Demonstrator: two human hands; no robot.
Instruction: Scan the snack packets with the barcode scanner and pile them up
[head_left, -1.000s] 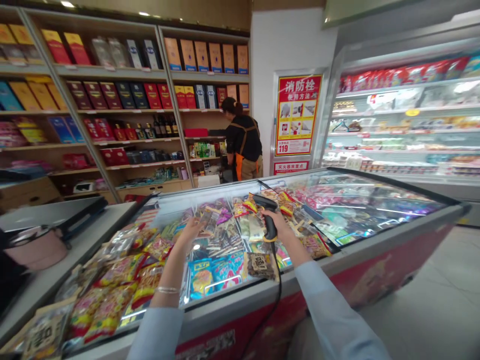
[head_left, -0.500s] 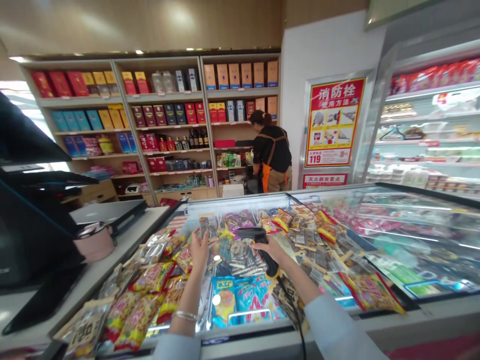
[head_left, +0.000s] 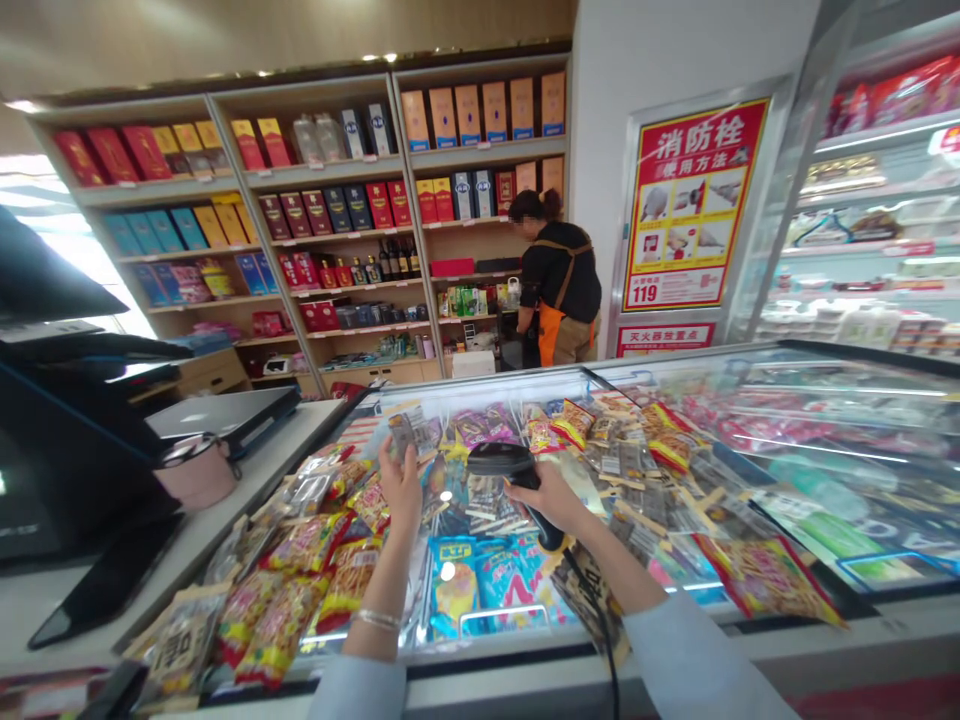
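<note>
My right hand [head_left: 551, 498] is closed round the handle of a black barcode scanner [head_left: 501, 460], whose head points left toward my other hand. A cable [head_left: 600, 620] runs from its grip down past the freezer's front edge. Upright in the fingers of my left hand [head_left: 401, 490] is a small snack packet [head_left: 403, 432] with a greyish wrapper; its print is too blurred to read. Both hands are above the glass lid of a chest freezer [head_left: 457, 655]. Below and around them lie red-and-yellow snack bags [head_left: 309, 543] and several small clear-and-brown packets [head_left: 619, 460].
On the left counter stand a pink cup-like holder [head_left: 196, 480], a flat grey device [head_left: 225, 415] and a black monitor [head_left: 60, 450]. A person in an orange-and-black apron [head_left: 561, 285] stands at the back shelves [head_left: 315, 240]. Blue packages [head_left: 454, 590] show through the glass.
The view has shifted slightly. My left hand has tilted the snack packet, and the scanner's head has turned a little. Both hands keep their hold.
</note>
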